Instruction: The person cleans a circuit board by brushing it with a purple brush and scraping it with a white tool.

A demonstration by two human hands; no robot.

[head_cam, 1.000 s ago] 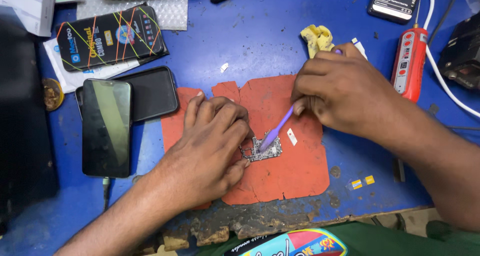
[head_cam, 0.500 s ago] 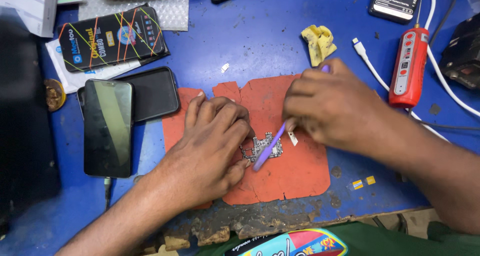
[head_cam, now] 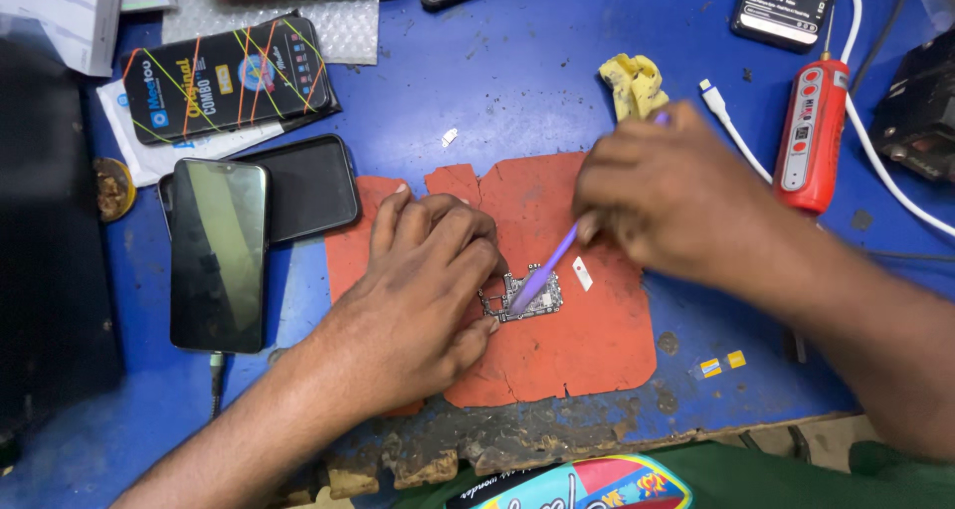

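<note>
A: Quick rundown, pls. What's the left hand (head_cam: pixel 418 290) doing?

B: Lying flat on the orange mat (head_cam: pixel 587 355), fingers curled down over the left edge of a small circuit board (head_cam: pixel 525 298), pinning it to the mat. Not a pinch, more a press w/ fingertips and thumb.

A: And the board's where, exactly?

B: Abt mid-mat, on the blue bench (head_cam: pixel 497 81), just right of the left hand's fingertips. A little white tab (head_cam: pixel 583 273) lies on the mat just beside it.

A: Right hand (head_cam: pixel 667 196)?

B: Closed around a slim purple tool (head_cam: pixel 545 270) (brush or spudger, can't tell which). The handle runs up through the fist, w/ its far end poking out by the knuckles; the tip is down on the board's top face. The hand is a bit motion-blurred.

A: Other stuff nearby?

B: Yellow crumpled cloth (head_cam: pixel 633 83) just beyond the right hand, red pen-shaped tool (head_cam: pixel 811 136) w/ a white cable (head_cam: pixel 875 166) to the right. Left of the mat: a phone (head_cam: pixel 219 253) face up, overlapping a black case (head_cam: pixel 303 186), plus a dark printed packet (head_cam: pixel 227 76) above them. Two small yellow bits (head_cam: pixel 721 364) sit on the bench, right of the mat's lower corner.
</note>
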